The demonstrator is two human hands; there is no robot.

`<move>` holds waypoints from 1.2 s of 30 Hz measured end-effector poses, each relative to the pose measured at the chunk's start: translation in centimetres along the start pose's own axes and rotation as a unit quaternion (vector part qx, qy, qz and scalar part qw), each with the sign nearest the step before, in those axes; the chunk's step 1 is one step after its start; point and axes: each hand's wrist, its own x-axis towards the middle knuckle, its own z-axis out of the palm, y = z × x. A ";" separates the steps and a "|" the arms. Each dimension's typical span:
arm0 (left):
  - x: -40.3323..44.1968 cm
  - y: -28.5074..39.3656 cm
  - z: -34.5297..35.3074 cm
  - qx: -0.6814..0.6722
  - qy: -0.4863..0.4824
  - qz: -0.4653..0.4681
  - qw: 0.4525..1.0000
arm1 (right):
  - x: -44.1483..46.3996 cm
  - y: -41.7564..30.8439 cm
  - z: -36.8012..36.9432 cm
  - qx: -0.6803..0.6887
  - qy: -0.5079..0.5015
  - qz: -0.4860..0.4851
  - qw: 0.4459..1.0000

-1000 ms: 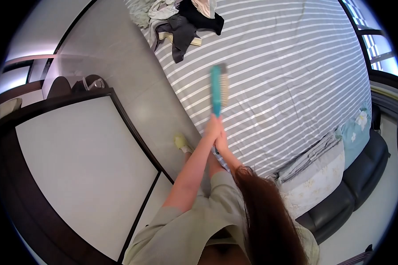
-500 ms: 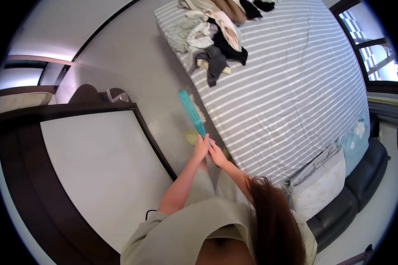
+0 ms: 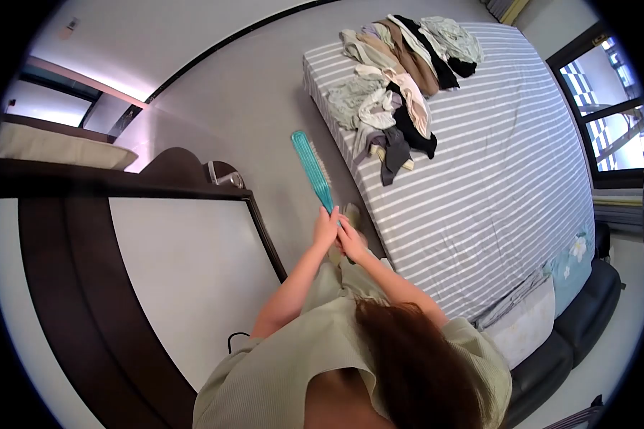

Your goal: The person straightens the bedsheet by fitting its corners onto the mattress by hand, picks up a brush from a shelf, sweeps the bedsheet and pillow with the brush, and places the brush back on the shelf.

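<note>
A teal bed brush point(image 3: 310, 166) with pale bristles points forward, above the floor between the bed and the white panel. My left hand point(image 3: 327, 227) is closed around its handle. Just behind, to the right, my right hand point(image 3: 352, 242) is closed on the lower end of the same handle. The two hands touch or nearly touch, and the handle is largely hidden between them. The bristles face right, toward the side of the bed.
A bed with a grey-and-white striped sheet point(image 3: 472, 164) fills the right side. Rumpled clothes point(image 3: 401, 93) lie at its far end, pillows point(image 3: 519, 318) at the near right. A dark-framed white panel point(image 3: 186, 264) stands on my left. Grey floor point(image 3: 254, 107) runs between.
My view has moved forward along the bed, so more of the clothes pile shows. The brush stays in both hands, and a foot now shows beyond them.
</note>
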 end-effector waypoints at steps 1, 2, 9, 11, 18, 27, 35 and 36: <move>0.7 2.2 -0.8 0.008 -0.009 0.006 1.000 | 1.0 -1.4 0.3 -0.011 0.002 -0.012 1.000; 1.6 4.4 -1.5 0.014 -0.017 0.012 1.000 | 2.1 -2.8 0.4 -0.017 0.016 0.000 1.000; 15.9 10.5 -4.2 -0.042 -0.037 0.088 0.995 | 14.9 -11.1 1.4 -0.006 0.013 -0.075 0.997; 19.3 13.0 -5.2 -0.051 -0.032 0.085 0.995 | 18.3 -13.9 1.4 0.008 -0.012 -0.055 0.998; 31.8 19.8 -9.3 -0.164 -0.037 0.138 0.976 | 29.9 -23.2 2.3 -0.043 -0.033 -0.064 0.996; 46.7 28.1 -17.5 -0.141 -0.047 0.168 0.975 | 46.5 -31.3 8.2 0.037 -0.005 -0.095 0.995; 57.7 35.6 -25.1 -0.081 -0.029 0.183 0.979 | 58.9 -39.0 13.8 0.087 0.010 -0.110 0.990; 59.2 36.0 -25.7 -0.080 -0.041 0.187 0.978 | 60.4 -39.6 14.1 0.105 0.011 -0.109 0.988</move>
